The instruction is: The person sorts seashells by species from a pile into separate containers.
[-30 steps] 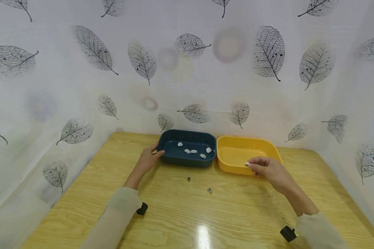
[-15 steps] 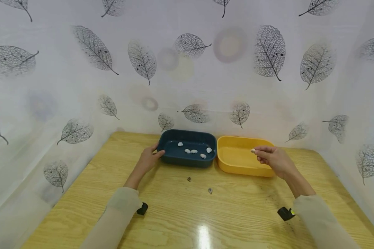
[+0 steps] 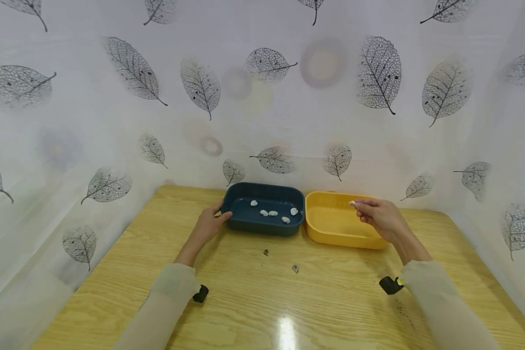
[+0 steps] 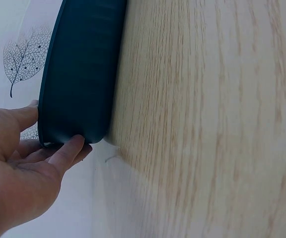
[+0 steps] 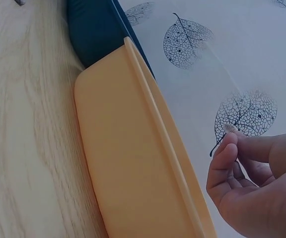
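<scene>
My right hand (image 3: 381,218) pinches a small pale shell (image 3: 352,203) between thumb and fingertips, above the right part of a yellow plastic tray (image 3: 343,239). In the right wrist view the shell (image 5: 229,128) looks ridged, beyond the tray's rim. My left hand (image 3: 207,225) grips the left end of a dark blue tray (image 3: 262,229). The left wrist view has its thumb at the rim of the blue tray (image 4: 83,74) and fingers against the outer wall. Several white shells, one near the back left (image 3: 253,203), lie scattered on the blue tray's floor.
Both trays stand side by side at the back of a wooden table (image 3: 245,301). Two small dark shells lie in front of them, a spiral-looking one (image 3: 266,252) and a greyish one (image 3: 295,268). Behind hangs a white curtain (image 3: 280,112) with leaf prints.
My right hand has moved from the yellow tray's front edge up and back over the tray, still pinching the shell. My left hand has stayed in place on the blue tray.
</scene>
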`<control>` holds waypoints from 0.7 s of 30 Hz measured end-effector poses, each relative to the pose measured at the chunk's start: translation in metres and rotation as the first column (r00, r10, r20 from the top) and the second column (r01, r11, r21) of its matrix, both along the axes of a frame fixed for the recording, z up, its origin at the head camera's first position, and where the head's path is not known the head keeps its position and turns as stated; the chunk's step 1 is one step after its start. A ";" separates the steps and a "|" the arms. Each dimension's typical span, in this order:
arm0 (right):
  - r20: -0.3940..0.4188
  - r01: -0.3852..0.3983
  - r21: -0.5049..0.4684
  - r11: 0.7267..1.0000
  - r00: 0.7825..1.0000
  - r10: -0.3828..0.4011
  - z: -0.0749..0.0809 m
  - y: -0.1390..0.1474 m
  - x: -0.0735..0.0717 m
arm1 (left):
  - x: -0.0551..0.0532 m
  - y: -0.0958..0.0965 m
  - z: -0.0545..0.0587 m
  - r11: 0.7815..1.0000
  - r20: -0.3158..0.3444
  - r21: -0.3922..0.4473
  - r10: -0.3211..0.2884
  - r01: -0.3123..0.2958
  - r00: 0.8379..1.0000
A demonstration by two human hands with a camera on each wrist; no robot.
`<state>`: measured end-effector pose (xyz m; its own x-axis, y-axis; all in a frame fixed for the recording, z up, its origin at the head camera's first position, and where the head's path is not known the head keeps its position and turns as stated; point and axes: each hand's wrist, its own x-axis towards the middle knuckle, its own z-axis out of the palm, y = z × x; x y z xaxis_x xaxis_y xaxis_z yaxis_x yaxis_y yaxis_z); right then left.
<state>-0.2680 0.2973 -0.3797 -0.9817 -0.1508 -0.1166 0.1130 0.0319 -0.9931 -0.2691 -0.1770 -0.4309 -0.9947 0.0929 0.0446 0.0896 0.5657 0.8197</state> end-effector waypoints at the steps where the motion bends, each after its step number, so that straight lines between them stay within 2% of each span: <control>1: 0.004 0.000 -0.003 1.000 1.000 0.000 0.000 -0.001 -0.001 | 0.000 0.000 0.000 1.000 -0.002 0.003 -0.001 0.001 1.000; 13: 0.044 0.020 -0.025 0.999 0.999 -0.018 -0.005 -0.007 -0.014 | 0.001 0.001 0.001 1.000 0.002 0.014 -0.007 0.007 1.000; 21: 0.027 0.044 -0.001 0.999 0.999 -0.044 -0.008 -0.007 -0.018 | 0.002 0.001 0.002 1.000 0.006 0.022 -0.001 0.001 1.000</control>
<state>-0.2862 0.2904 -0.3877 -0.9840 -0.1073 -0.1424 0.1406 0.0247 -0.9898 -0.2675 -0.1760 -0.4291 -0.9948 0.0930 0.0409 0.0854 0.5474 0.8325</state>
